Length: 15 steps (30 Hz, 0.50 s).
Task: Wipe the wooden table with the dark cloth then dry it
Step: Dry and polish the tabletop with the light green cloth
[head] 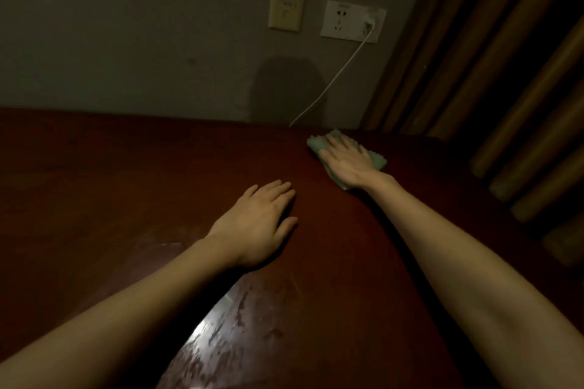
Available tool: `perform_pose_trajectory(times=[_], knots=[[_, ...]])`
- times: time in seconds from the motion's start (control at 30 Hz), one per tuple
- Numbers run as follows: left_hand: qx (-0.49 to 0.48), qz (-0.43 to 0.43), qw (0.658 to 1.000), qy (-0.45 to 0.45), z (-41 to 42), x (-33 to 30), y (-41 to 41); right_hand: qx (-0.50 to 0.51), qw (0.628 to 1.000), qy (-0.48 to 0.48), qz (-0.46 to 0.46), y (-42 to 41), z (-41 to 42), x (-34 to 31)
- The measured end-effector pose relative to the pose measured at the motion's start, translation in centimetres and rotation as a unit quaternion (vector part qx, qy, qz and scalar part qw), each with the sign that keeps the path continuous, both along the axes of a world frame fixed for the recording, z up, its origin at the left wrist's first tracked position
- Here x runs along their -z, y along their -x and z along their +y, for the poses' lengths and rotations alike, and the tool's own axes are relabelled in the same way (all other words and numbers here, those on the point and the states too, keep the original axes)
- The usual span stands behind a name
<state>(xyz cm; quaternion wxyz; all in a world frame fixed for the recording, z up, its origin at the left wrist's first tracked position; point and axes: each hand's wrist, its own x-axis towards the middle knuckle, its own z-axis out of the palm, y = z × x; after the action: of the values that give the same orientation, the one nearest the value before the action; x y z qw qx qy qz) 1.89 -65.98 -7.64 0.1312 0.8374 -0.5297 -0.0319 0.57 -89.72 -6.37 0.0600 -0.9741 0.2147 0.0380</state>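
Note:
The dark reddish wooden table (132,167) fills the lower half of the view. My right hand (346,161) lies flat with straight fingers on a pale green cloth (316,144) near the table's far right corner, pressing it onto the wood. Only the cloth's edges show around the hand. My left hand (260,219) rests palm down on the bare table near the middle, fingers straight, holding nothing. A wet, streaky sheen (249,316) glints on the wood between my forearms.
A grey wall (126,41) runs along the table's far edge, with a switch plate (286,10) and a socket (353,21). A white cable (335,79) hangs from the socket down to the table's back edge. Brown curtains (505,73) hang at the right.

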Motion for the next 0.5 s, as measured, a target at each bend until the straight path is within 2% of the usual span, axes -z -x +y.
perform_pose_trajectory(times=[0.1, 0.2, 0.3, 0.4, 0.47, 0.5], knots=[[-0.02, 0.007, 0.998, 0.065, 0.3, -0.5, 0.2, -0.048, 0.999, 0.016, 0.006, 3.6, 2.4, 0.6], [-0.033, -0.029, 0.992, 0.117, 1.4, -1.0, 0.9, -0.088, 0.996, 0.031, 0.013, 7.8, 7.0, 0.7], [-0.029, -0.005, 0.997, 0.073, 4.1, -1.3, 1.4, -0.183, 0.981, 0.055, 0.02, 12.7, 14.7, 0.5], [0.01, 0.003, 1.0, -0.007, 9.0, -1.7, 2.4, -0.325, 0.945, 0.024, 0.018, 18.1, 22.0, 0.2], [0.018, 0.008, 1.0, -0.021, 13.0, -2.1, 3.4, -0.358, 0.933, 0.014, 0.018, 19.6, 23.5, 0.1], [0.016, 0.013, 0.999, -0.025, 15.0, -2.2, 3.9, -0.341, 0.94, 0.026, 0.017, 19.1, 23.1, 0.1]])
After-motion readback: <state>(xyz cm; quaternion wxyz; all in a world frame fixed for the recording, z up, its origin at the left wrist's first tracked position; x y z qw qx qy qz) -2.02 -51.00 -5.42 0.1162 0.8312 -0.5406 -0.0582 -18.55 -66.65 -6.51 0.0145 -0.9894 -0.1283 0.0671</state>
